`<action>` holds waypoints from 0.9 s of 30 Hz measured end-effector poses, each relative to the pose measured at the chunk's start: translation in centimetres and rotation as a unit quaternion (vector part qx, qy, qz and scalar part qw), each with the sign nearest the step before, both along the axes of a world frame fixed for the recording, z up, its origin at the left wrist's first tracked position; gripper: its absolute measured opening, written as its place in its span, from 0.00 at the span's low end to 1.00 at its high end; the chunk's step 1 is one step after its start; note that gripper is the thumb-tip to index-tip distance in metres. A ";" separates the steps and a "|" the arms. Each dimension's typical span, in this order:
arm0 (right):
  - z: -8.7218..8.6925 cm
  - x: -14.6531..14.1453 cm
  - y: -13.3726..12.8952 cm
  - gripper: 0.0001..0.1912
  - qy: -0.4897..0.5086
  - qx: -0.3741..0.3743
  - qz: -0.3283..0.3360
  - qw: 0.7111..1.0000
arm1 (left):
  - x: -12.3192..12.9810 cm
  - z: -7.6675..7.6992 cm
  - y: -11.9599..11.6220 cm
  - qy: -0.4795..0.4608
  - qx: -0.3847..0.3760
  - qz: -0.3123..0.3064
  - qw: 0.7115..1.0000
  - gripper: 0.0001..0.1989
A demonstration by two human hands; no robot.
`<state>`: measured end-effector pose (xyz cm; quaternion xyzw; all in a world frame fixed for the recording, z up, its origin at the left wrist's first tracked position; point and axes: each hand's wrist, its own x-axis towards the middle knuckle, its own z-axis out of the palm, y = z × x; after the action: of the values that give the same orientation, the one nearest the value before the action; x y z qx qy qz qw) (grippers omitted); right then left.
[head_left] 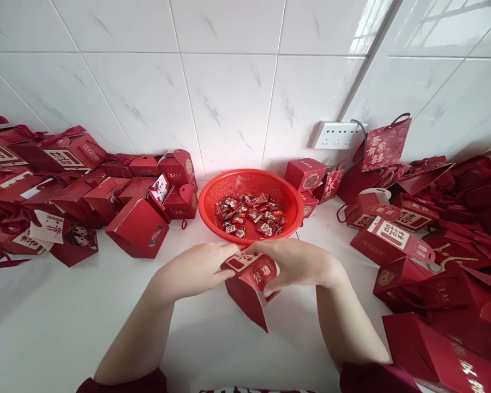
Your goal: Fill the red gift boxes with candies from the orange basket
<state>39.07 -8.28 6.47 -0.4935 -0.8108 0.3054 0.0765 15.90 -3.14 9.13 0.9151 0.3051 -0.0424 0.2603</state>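
Observation:
A red paper box with pale Chinese lettering is between my two hands, over the white surface in front of a red plastic basket. One pointed flap of it sticks out toward me. My left hand is against the box's left side, thumb and fingers touching its top edge. On the right, my right hand curves around the box, with the thumb low on the lettered flap and the fingers over the far side. Small red wrapped candies lie in the basket.
Many red gift boxes stand in rows at the left. More boxes and bags are piled at the right. A white power strip is on the tiled wall behind, with a cable plugged in.

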 end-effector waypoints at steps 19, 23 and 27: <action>-0.8 -2.1 0.3 0.30 -0.032 -0.010 0.014 0.999 | 2.8 -4.4 -2.2 0.062 -0.022 -0.044 0.997 0.18; -1.7 -2.3 0.6 0.33 -0.027 -0.038 0.019 0.999 | 3.5 -4.7 -2.2 0.086 -0.048 -0.052 0.994 0.18; -1.4 -2.1 0.4 0.23 -0.027 -0.029 0.027 0.999 | 3.2 -4.1 -1.0 0.087 -0.047 -0.045 0.994 0.15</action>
<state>36.93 -7.83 5.11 -0.4817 -0.8163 0.3170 0.0317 19.11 -4.16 4.99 0.9075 0.2830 -0.1476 0.2730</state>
